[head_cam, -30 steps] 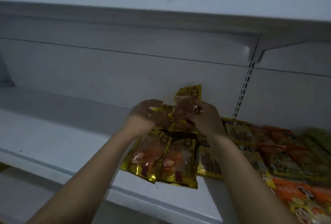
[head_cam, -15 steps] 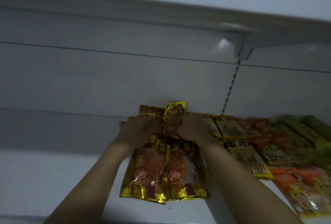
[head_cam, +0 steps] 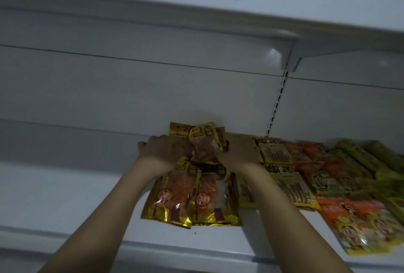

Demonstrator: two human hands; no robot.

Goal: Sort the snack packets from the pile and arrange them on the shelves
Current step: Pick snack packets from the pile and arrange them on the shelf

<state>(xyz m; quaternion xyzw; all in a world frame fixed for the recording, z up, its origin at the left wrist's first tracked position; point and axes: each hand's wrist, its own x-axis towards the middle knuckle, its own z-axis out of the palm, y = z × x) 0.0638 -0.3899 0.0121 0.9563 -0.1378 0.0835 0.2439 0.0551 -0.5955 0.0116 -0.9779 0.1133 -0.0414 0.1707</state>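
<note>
Both of my hands rest at the back of a white shelf (head_cam: 65,196) on a row of gold snack packets. My left hand (head_cam: 164,148) lies palm down on the left rear gold packet (head_cam: 179,131). My right hand (head_cam: 239,150) grips a tilted gold packet (head_cam: 204,141) between the two hands. In front of them two gold packets with orange strips (head_cam: 175,198) (head_cam: 215,201) lie flat side by side.
Yellow packets (head_cam: 288,185), orange packets (head_cam: 358,222) and green packets (head_cam: 360,159) lie in rows to the right. An upper shelf (head_cam: 196,10) overhangs closely. A slotted upright (head_cam: 276,104) runs down the back panel. The shelf's left part is bare.
The hands have pressed the gold packets down against the back panel. The view has tilted, and the hands sit slightly higher in it than half a second ago.
</note>
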